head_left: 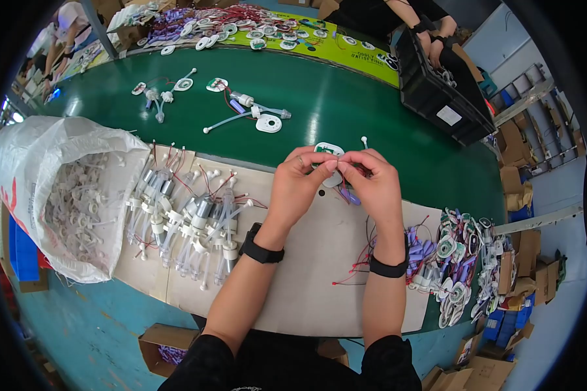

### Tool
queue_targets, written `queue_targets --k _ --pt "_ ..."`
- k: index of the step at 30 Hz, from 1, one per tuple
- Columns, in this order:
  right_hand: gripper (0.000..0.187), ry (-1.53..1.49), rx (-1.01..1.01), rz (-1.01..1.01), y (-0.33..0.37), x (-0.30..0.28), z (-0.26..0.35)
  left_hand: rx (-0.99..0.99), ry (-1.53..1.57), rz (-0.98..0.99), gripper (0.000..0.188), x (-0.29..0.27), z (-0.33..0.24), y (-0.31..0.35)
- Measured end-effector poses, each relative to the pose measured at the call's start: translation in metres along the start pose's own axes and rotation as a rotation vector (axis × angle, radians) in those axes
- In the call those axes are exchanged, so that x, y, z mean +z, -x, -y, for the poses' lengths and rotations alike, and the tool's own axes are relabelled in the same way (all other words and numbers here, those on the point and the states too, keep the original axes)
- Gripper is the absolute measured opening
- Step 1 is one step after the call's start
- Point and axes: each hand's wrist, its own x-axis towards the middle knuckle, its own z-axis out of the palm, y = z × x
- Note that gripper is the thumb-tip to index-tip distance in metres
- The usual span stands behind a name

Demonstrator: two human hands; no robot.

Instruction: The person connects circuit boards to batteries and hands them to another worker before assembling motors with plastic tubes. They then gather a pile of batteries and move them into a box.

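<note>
In front of me, the thumb and forefinger of my left hand [298, 186] are pinched and meet the fingertips of my right hand [376, 186], which are pinched too. What lies between the fingertips is too small to make out. Just beyond them shows a white oval part [327, 148] bearing a green circuit board. A second white piece [333, 180] is partly visible below the fingertips. Red wires and a purple cylindrical cell [351, 197] hang beside my right fingers. A white-tipped tube [364, 141] pokes out behind my right hand. Both wrists wear black bands.
Pump-and-tube assemblies [195, 218] cover the board's left side, beside a white sack [29, 169] of clear plastic parts. Wired circuit parts with purple cells [453, 260] pile up at right. Two joined assemblies [244, 107] lie on the green belt [346, 98]. A co-worker's hands reach into a black crate [417, 107].
</note>
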Motion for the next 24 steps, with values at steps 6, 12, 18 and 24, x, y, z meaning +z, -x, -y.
queue_targets --k 6,12,18,24 --pt "0.01 0.067 -0.069 -0.17 -0.001 0.003 0.001 -0.169 0.328 -0.058 0.038 0.005 -0.017 0.001" --pt "0.01 0.144 -0.338 -0.162 -0.002 0.019 0.0 -0.2 0.318 -0.074 0.036 -0.002 -0.015 -0.002" --pt "0.009 0.167 -0.342 -0.154 -0.001 0.023 0.0 -0.197 0.306 -0.063 0.036 -0.002 -0.015 -0.001" --pt "0.009 0.201 -0.338 -0.202 0.0 0.026 0.0 -0.173 0.258 -0.081 0.035 0.001 -0.012 -0.001"
